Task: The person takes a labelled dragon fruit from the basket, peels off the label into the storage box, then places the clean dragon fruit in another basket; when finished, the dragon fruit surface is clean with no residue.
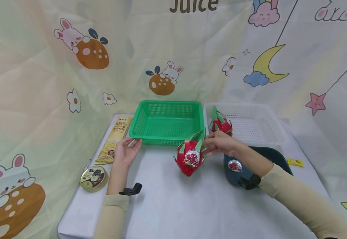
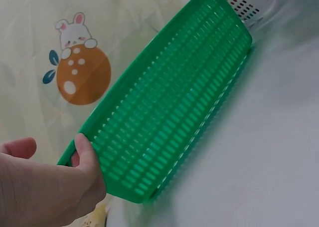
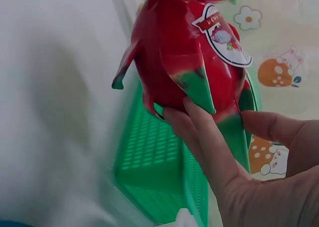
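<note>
My right hand (image 1: 221,143) holds a red dragon fruit (image 1: 189,158) with green-tipped scales and a round label, raised over the table in front of the green basket (image 1: 173,142). In the right wrist view, the thumb and fingers (image 3: 209,142) pinch the fruit's green leaves, and its body hangs beyond the fingertips. With its fingers bent at the rim, my left hand (image 1: 127,152) grips the front left corner of the green basket; the left wrist view shows the thumb (image 2: 21,147) apart from the fingers. Nothing lies inside the green basket.
A white basket (image 1: 276,131) behind my right forearm contains another dragon fruit (image 1: 221,126). Below that forearm sits a dark blue container (image 1: 233,174) with a fruit label. A yellow pasta pack (image 1: 113,141) and round tin (image 1: 93,178) lie left; a small yellow packet (image 1: 295,162) lies right.
</note>
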### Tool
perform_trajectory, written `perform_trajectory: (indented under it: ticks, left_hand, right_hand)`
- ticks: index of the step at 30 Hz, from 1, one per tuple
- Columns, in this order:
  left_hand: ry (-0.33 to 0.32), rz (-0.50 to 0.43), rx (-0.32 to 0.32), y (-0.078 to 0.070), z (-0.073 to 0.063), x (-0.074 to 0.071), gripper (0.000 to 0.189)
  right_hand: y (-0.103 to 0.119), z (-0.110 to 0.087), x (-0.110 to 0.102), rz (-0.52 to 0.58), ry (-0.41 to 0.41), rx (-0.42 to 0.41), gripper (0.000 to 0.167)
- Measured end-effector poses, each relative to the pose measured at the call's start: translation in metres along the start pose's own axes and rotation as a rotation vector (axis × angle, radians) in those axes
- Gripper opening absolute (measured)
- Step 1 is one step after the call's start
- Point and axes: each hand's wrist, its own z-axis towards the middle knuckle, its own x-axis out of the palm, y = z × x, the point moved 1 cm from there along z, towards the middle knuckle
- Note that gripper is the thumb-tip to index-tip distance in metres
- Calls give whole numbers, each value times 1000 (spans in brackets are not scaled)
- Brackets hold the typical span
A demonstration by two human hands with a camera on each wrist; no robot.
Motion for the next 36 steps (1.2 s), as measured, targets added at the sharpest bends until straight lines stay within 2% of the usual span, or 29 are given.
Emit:
perform_trajectory:
  ticks: [8, 14, 22, 26, 31, 36]
  left_hand:
    - [9, -7, 3, 0, -1, 2, 52]
    - [-12, -27, 8, 2, 1, 5, 46]
    - [-28, -22, -3, 6, 3, 7, 35]
    - [-28, -17, -5, 7, 4, 8, 37]
    - [-27, -17, 1, 6, 4, 8, 50]
    - [-37, -30, 4, 6, 3, 8, 46]
  right_hand:
    - [-15, 1, -1, -100, 98, 23, 36]
    - [-26, 12, 0, -152, 165, 37, 32]
    - [-44, 26, 6, -235, 189, 78, 22]
    - [-50, 31, 9, -266, 163, 78, 22]
    - [-52, 39, 10, -230, 95, 97, 28]
    - [-51, 41, 13, -200, 28, 123, 32]
